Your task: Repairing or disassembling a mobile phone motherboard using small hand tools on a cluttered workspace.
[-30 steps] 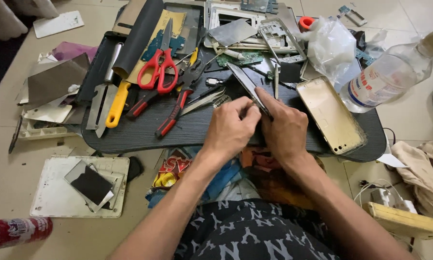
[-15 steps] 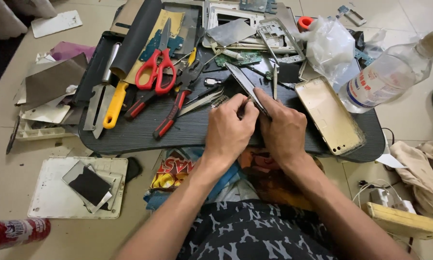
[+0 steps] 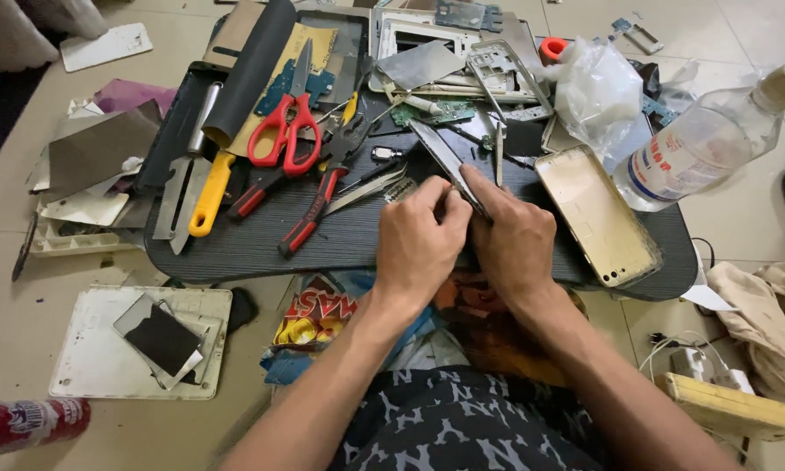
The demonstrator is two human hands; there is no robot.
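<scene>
Both hands meet at the middle of the dark tray table [image 3: 235,249], near its front edge. Left hand [image 3: 418,244] is curled almost closed, fingertips pinching the lower end of a thin grey metal strip [image 3: 440,155]. Right hand [image 3: 516,237] is also curled, forefinger laid along the strip, thumb hidden; the grip underneath is not visible. The strip slants up and left from the hands, tilted, upper end free over the table centre. Gold phone back cover [image 3: 597,216] lies flat just right of the right hand, toward the right edge. Red-handled pliers [image 3: 318,205] and red scissors [image 3: 285,126] sit left of the hands. Clear plastic bottle [image 3: 702,144] lies at the right edge.
</scene>
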